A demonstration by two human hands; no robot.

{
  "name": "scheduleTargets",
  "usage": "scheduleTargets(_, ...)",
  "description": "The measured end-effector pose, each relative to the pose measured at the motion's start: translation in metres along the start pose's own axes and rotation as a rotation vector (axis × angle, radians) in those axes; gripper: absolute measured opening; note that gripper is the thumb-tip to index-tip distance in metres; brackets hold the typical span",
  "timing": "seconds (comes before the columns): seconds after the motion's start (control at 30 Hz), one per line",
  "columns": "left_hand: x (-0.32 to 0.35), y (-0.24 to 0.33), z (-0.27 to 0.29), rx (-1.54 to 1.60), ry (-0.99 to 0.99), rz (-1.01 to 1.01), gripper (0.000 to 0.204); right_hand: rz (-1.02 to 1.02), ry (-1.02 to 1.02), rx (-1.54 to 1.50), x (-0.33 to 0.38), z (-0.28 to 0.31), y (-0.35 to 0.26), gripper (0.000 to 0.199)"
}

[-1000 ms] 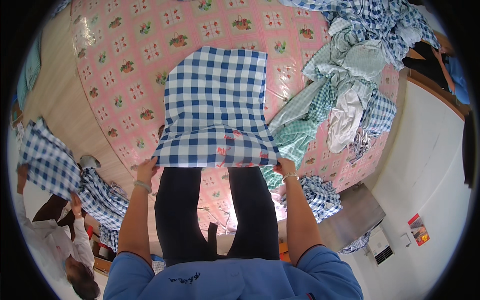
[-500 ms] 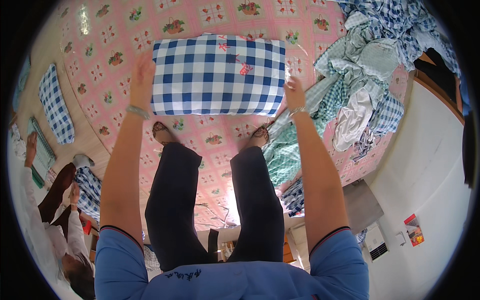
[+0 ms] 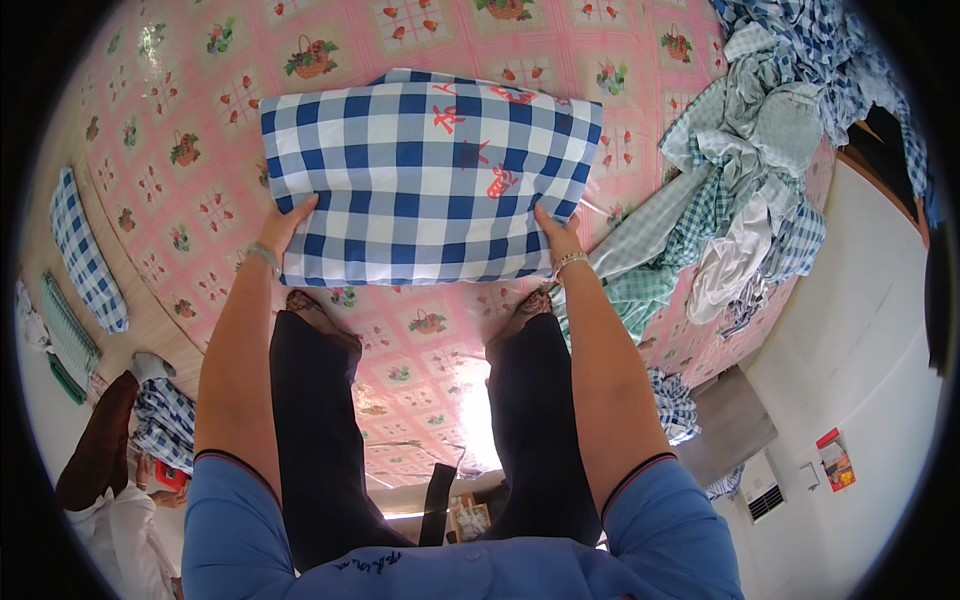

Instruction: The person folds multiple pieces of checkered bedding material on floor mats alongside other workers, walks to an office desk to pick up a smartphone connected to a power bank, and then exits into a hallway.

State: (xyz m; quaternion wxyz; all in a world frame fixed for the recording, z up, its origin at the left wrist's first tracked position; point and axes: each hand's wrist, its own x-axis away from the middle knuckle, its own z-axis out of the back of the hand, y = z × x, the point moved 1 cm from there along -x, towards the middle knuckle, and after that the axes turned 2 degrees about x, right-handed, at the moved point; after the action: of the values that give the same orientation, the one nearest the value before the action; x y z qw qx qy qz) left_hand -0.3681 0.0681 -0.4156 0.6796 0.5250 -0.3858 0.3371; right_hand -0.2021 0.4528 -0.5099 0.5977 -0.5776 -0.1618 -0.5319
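Note:
A folded blue-and-white checked cloth bundle (image 3: 425, 190) with red marks on it is held between my hands, just beyond my feet. My left hand (image 3: 282, 228) grips its near left corner, thumb on top and the other fingers hidden underneath. At the near right corner, my right hand (image 3: 558, 238) grips it the same way, with the thumb showing on the cloth. The bundle's far edge looks uneven, with a layer sticking out. I cannot tell whether it rests on the cover below or is raised a little.
A pink fruit-patterned cover (image 3: 215, 90) spreads beneath everything. To the right lie crumpled green checked cloth (image 3: 715, 140), a white cloth (image 3: 728, 245) and more blue checked cloth (image 3: 800, 235). A narrow checked bundle (image 3: 88, 250) lies at far left, and a co-worker's leg (image 3: 100, 440) shows at lower left.
My hands have gone from the bundle's two sides to gripping its near corners. The bundle appears nearer and tilted. The co-worker at left has shifted lower in the picture.

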Motion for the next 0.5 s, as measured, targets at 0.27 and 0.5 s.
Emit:
scheduleTargets(0.27, 0.108, 0.017, 0.024, 0.249, -0.101, 0.334, 0.051, -0.565, -0.533, -0.343, 0.116, 0.065, -0.08, 0.046)
scheduleTargets(0.5, 0.34, 0.063, 0.058, 0.364, -0.197, 0.155, 0.049, -0.432, -0.54, -0.262, 0.31, 0.146, -0.161, 0.051)
